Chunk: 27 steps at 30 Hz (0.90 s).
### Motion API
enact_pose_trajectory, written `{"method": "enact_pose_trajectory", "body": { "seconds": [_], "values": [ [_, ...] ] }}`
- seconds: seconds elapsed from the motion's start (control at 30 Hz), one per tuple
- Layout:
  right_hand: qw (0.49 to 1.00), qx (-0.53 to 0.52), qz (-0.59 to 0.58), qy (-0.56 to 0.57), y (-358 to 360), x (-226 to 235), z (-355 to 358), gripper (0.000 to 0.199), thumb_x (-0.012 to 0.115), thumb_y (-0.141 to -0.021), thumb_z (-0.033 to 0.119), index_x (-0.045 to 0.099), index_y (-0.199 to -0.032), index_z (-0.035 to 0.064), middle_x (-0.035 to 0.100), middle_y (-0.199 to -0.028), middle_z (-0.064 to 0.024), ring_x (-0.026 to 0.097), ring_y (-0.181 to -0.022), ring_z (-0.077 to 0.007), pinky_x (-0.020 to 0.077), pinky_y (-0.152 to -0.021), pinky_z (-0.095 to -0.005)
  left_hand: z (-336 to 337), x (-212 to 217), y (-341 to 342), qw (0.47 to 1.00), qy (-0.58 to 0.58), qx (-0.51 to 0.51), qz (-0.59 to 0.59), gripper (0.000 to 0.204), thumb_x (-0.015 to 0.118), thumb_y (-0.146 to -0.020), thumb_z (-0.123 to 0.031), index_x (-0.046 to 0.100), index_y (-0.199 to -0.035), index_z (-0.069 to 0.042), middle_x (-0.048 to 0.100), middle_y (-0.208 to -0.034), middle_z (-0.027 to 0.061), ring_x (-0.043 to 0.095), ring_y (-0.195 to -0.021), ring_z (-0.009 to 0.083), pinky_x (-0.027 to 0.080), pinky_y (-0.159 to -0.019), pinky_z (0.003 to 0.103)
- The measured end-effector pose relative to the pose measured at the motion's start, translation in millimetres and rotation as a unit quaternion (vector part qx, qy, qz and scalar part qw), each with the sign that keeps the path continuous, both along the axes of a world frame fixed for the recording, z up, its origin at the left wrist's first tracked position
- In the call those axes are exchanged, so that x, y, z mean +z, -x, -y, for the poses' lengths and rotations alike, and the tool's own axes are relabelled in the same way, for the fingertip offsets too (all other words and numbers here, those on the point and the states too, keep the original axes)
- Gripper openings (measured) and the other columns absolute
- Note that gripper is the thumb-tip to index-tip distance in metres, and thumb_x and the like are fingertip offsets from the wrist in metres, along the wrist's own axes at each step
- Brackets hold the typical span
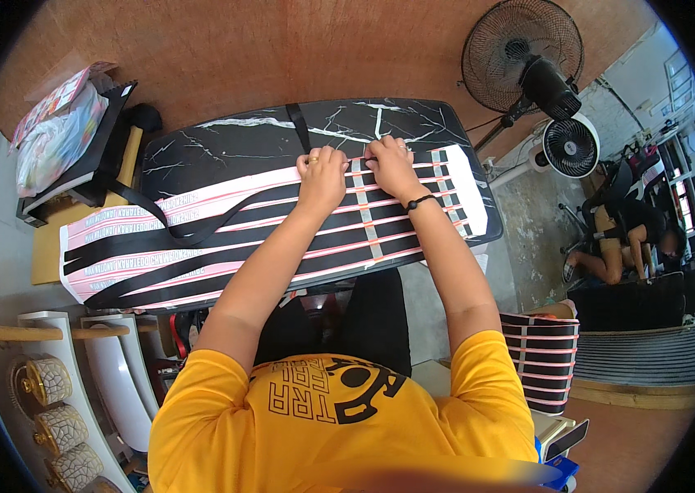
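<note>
A long sheet printed with white and pink strips (466, 191) lies across a black marble-patterned table (224, 148). Black ribbons (269, 200) run along the sheet; toward the left some lie loose and curl over the print. Grey tape bands (368, 215) cross the ribbons at the right part. At the sheet's far edge, my left hand (323, 177) is closed with its fingers bent down on a black ribbon. Just right of it, my right hand (392, 168) pinches the same far ribbon. The fingertips of both hands are partly hidden.
A black stand (76, 177) with a plastic bag (60, 140) is at the table's left. Two fans (520, 53) stand at the far right. Another striped sheet (540, 361) hangs near my right elbow. Farther right, a person (631, 230) bends forward. Gold-patterned jars (60, 427) sit lower left.
</note>
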State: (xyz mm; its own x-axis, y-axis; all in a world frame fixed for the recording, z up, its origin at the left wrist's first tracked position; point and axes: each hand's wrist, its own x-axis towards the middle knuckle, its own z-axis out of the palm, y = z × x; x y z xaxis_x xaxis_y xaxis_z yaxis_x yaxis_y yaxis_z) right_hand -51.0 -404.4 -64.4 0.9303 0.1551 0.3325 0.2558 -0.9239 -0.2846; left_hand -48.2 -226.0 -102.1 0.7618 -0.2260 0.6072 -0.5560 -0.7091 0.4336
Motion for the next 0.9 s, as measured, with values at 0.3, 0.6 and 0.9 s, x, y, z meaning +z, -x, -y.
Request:
{"method": "enact_pose_trajectory", "body": {
  "seconds": [0.3, 0.6, 0.9],
  "values": [
    [0.997, -0.034, 0.009, -0.065, 5, 2, -15, 0.022, 0.081, -0.075, 0.017, 0.063, -0.083, 0.0059, 0.063, -0.088, -0.0128, 0.058, -0.092, -0.0356, 0.0473, -0.084, -0.0437, 1, 4, 2, 1.000, -0.016, 0.007, -0.001, 0.009, 0.064, -0.089, -0.015, 0.063, -0.096, -0.011, 0.058, -0.099, 0.0063, 0.053, -0.104, 0.0266, 0.033, -0.094, 0.048],
    [0.962, -0.234, 0.015, -0.140, 27, -14, -54, 0.028, 0.082, -0.077, 0.026, 0.071, -0.097, 0.0089, 0.063, -0.105, -0.0082, 0.052, -0.111, -0.0338, 0.0408, -0.090, -0.0553, 0, 38, -22, 0.992, -0.082, -0.029, -0.087, 0.018, 0.065, -0.089, -0.023, 0.076, -0.094, -0.010, 0.070, -0.096, 0.0092, 0.063, -0.098, 0.0293, 0.039, -0.086, 0.048],
    [0.948, -0.213, 0.101, -0.214, 20, -40, -43, 0.012, 0.081, -0.076, 0.021, 0.078, -0.085, 0.0135, 0.065, -0.095, -0.0049, 0.053, -0.104, -0.0297, 0.0392, -0.093, -0.0461, 15, 73, -90, 0.893, -0.206, -0.236, -0.322, 0.021, 0.071, -0.084, -0.025, 0.077, -0.089, -0.005, 0.073, -0.081, 0.0143, 0.069, -0.074, 0.0261, 0.053, -0.069, 0.038]
  ]
}}
